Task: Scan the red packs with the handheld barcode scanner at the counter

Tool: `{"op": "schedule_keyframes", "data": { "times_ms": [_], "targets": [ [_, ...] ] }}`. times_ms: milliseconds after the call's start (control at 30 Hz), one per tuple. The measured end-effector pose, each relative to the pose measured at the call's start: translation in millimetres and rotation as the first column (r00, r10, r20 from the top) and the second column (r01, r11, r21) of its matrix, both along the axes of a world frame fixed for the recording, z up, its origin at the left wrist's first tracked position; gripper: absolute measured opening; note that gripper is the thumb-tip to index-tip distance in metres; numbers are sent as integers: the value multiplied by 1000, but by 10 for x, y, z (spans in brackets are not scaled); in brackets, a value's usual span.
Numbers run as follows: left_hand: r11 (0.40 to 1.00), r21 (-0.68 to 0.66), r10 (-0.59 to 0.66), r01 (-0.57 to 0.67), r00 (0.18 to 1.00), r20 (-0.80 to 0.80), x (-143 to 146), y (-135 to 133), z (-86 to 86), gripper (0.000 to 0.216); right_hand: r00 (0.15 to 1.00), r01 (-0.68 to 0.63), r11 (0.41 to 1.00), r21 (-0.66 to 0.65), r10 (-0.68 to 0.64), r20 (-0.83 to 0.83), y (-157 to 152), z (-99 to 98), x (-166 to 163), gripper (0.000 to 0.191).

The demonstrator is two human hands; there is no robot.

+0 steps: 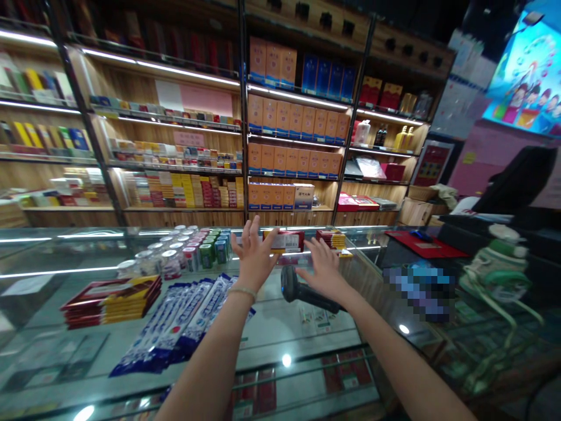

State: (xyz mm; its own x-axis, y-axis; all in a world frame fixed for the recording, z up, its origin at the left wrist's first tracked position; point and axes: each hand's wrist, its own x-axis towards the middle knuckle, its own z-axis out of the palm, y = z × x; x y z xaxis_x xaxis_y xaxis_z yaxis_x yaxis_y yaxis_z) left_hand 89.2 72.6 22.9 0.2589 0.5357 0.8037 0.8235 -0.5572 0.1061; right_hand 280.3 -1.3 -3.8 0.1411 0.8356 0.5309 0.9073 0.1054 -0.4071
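My left hand (pixel 255 254) reaches over the glass counter with fingers spread, its thumb at the left end of a red and yellow snack packet (pixel 287 241). A white barcode label shows on the packet. My right hand (pixel 325 270) has its fingers stretched out close to the packet's right end; I cannot tell whether they touch it. Below my right hand lies a black barcode scanner (pixel 289 285), its handle running under the wrist. Just beyond that hand sits a stack of similar red and yellow packets (pixel 332 238).
Blue-and-white long sachets (pixel 175 324) fan out on the counter (pixel 267 333) at left. Beside them are red and yellow packets (pixel 111 298) and rows of small jars and tins (pixel 207 255). A green bottle (pixel 499 263) stands right, near a red mat (pixel 425 244). Stocked shelves (pixel 298 140) line the wall.
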Motion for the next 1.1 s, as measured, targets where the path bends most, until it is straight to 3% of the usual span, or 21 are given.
{"op": "schedule_keyframes", "data": {
  "times_ms": [167,367,767,900,1100],
  "targets": [
    [1000,-17,7,-7,1000,1,-17,17,-14,67,983,-44,989,-144,69,171,-309,-135,-104,88],
    [1000,-29,6,-6,1000,1,-18,11,-21,69,972,-26,974,-225,78,224,-362,-258,-145,85],
    [999,-47,4,-4,1000,1,-26,19,-30,73,950,24,991,-134,19,311,-358,-315,-222,37],
    [999,-39,31,-31,1000,4,-30,31,-29,72,962,-8,997,-81,29,272,-384,-275,-188,33],
    [994,-71,92,-87,993,69,-49,60,-17,70,994,-32,996,79,24,104,-473,-220,-117,44]
  ]
}}
